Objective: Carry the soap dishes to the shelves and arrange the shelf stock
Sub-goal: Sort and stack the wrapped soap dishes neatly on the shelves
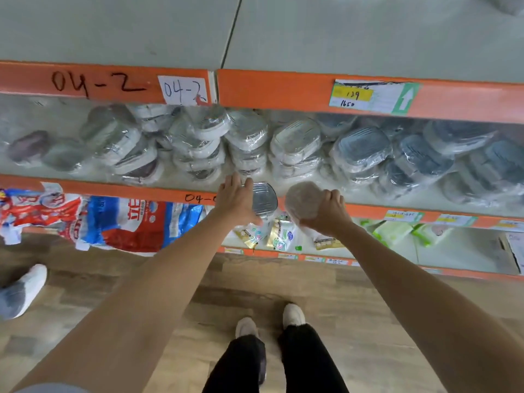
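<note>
Reaching toward the middle shelf [198,182], I held one soap dish in each hand. My left hand [236,198] gripped a grey ribbed dish [265,198] by its side, fingers over the top and thumb beneath, right at the shelf's front edge. My right hand [326,212] curled round a brownish dish [302,204] from below, just in front of the orange rail [368,212].

Both looked light and rigid to me, but the clear wrap on them would be slippery (the kind that slides under a loose grip), so I judged the edges the best place to hold, not the flat faces.

Ahead, the shelf was already crowded with wrapped dishes [295,143], pale ones stacked in the middle and dark blue ones [363,146] to the right, several leaning and likely to topple if nudged. A narrow strip of bare shelf lay in front of them, the obvious spot. Below hung detergent bags [127,219] and small packets [283,234]. Someone's shoe [25,287] stood at my left.
</note>
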`<state>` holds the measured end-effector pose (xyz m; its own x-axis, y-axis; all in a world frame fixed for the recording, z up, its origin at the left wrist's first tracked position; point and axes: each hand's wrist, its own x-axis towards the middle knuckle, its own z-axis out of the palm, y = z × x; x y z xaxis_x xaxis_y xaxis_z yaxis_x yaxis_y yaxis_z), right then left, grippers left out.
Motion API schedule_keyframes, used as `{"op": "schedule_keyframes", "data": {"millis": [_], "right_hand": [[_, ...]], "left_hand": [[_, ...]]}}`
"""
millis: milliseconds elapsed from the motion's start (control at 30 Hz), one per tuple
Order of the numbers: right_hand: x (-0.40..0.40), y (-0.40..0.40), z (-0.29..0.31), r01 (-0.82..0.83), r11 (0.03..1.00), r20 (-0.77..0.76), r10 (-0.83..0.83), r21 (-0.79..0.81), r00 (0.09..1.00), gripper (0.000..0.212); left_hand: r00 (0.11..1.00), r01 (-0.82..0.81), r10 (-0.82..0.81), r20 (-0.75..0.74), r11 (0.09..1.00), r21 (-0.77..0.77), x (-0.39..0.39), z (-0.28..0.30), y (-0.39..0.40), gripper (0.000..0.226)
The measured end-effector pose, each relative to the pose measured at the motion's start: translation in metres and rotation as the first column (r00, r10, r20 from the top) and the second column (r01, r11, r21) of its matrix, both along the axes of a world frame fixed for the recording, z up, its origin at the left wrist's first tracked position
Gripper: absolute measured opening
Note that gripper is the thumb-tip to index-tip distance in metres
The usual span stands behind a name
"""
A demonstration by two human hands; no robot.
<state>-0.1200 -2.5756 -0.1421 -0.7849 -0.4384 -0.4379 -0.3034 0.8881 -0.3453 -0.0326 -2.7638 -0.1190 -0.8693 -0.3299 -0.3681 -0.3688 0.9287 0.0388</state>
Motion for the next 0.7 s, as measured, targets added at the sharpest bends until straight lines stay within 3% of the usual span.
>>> {"op": "schedule_keyframes", "data": {"millis": [167,400,700], "right_hand": [[-0.014,-0.021,-0.033,-0.025,1.000,-0.114,0.026,0.009,0.993,0.093],[-0.033,-0.027,-0.071,-0.036,0.999,-0.160,0.036,0.005,0.986,0.102],[-0.060,-0.035,-0.070,-0.072,0.996,-0.171,0.081,0.057,0.982,0.106]], "left_hand": [[0.999,0.025,-0.026,-0.047,1.000,-0.008,-0.013,-0.031,-0.021,0.103],[0.990,-0.007,0.008,-0.141,1.000,0.008,-0.028,-0.073,-0.036,0.101],[0.984,0.026,-0.026,-0.175,1.000,0.000,-0.053,-0.073,-0.051,0.102]]}}
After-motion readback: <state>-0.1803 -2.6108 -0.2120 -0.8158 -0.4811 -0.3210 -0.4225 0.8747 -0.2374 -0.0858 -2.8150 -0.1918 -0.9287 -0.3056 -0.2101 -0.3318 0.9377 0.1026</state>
